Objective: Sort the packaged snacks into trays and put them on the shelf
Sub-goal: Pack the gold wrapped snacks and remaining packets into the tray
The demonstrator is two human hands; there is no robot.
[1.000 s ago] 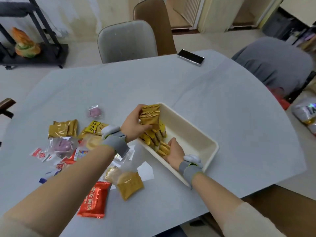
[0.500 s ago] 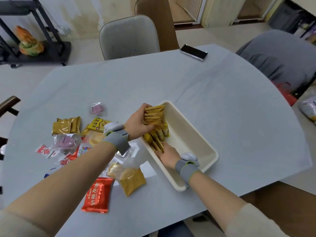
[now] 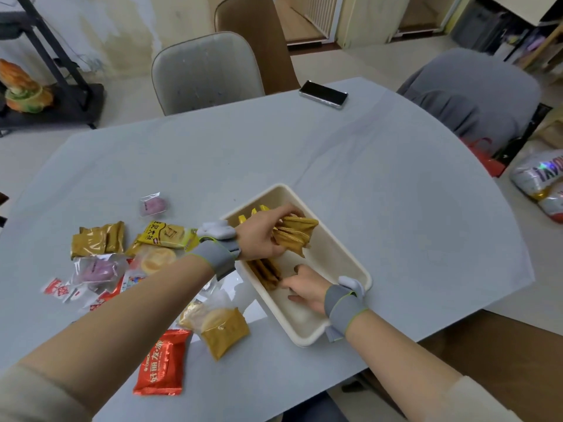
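A cream rectangular tray (image 3: 344,263) lies on the grey table. My left hand (image 3: 262,236) grips a bundle of gold snack packets (image 3: 295,233) above the tray's middle. More gold packets (image 3: 265,271) stand on edge along the tray's left wall, and my right hand (image 3: 307,287) rests inside the tray with its fingers against them. Yellow packets (image 3: 253,213) show at the tray's far corner. Loose snacks lie to the left: a red packet (image 3: 161,363), a gold-and-clear cake packet (image 3: 219,327), a yellow packet (image 3: 166,236), gold packets (image 3: 97,240) and purple cakes (image 3: 96,269).
A black phone (image 3: 323,94) lies near the table's far edge. Two chairs (image 3: 207,71) stand behind the table and a grey covered seat (image 3: 469,92) at the right. A black shelf frame (image 3: 45,71) stands at the far left.
My left hand has carried the gold bundle rightward, from the tray's left wall to above its middle. My right hand has slid back toward the near end, still against the standing packets.
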